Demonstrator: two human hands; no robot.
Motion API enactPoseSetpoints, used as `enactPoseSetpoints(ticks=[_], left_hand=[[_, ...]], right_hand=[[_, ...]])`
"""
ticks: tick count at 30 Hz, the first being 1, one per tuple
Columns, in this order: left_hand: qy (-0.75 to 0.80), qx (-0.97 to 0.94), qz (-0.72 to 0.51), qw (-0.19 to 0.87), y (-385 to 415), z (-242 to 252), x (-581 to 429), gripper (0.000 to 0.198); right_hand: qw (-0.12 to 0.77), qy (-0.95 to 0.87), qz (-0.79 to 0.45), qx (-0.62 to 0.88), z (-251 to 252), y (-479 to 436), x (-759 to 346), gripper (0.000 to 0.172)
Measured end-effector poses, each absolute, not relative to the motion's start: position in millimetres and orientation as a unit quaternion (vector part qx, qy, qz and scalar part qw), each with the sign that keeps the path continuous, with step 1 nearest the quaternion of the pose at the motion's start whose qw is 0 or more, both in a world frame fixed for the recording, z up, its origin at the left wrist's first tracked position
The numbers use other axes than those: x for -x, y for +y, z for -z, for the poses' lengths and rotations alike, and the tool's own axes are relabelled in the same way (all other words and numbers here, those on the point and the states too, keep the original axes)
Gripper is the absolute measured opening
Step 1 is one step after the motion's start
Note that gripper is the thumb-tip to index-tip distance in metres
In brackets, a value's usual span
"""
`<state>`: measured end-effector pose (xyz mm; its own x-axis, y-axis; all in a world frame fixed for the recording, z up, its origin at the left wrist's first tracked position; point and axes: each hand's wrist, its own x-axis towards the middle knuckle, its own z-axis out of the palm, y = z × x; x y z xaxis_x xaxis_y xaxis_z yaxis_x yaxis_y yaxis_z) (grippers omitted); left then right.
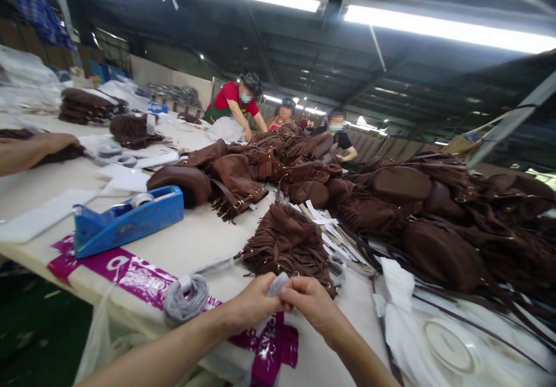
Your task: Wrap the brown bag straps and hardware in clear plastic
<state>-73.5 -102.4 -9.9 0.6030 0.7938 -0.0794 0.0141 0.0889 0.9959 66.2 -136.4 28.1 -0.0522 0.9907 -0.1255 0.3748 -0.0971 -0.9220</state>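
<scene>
My left hand (255,305) and my right hand (309,300) meet at the near side of the table, fingers pinched on a small piece of greyish-white wrapping (277,284). Just beyond them lies a brown fringed bag (284,239), its lower edge partly behind my hands. A strap wrapped in pale material (216,265) runs out from the bag's left side. Left of my left wrist sits a coil of grey wrapping strip (186,299). How far the wrapping extends inside my fingers is hidden.
A blue tape dispenser (130,220) stands at the left. Brown bags (399,184) are heaped along the table's right and back, near paper strips (343,242) and white plastic (397,288). Another person's arm (35,152) reaches in from the left; several people work behind the heap.
</scene>
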Motion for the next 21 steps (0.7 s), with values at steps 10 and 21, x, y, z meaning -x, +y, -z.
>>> enactPoseSetpoints(ticks=[10, 21], left_hand=[[0.344, -0.612, -0.264, 0.661, -107, -3, 84, 0.017], [0.365, -0.674, -0.272, 0.581, -99, 7, 76, 0.026]], right_hand=[[0.35, -0.565, -0.392, 0.636, -19, -133, -65, 0.02], [0.38, -0.411, -0.527, 0.64, -30, -164, -72, 0.029]])
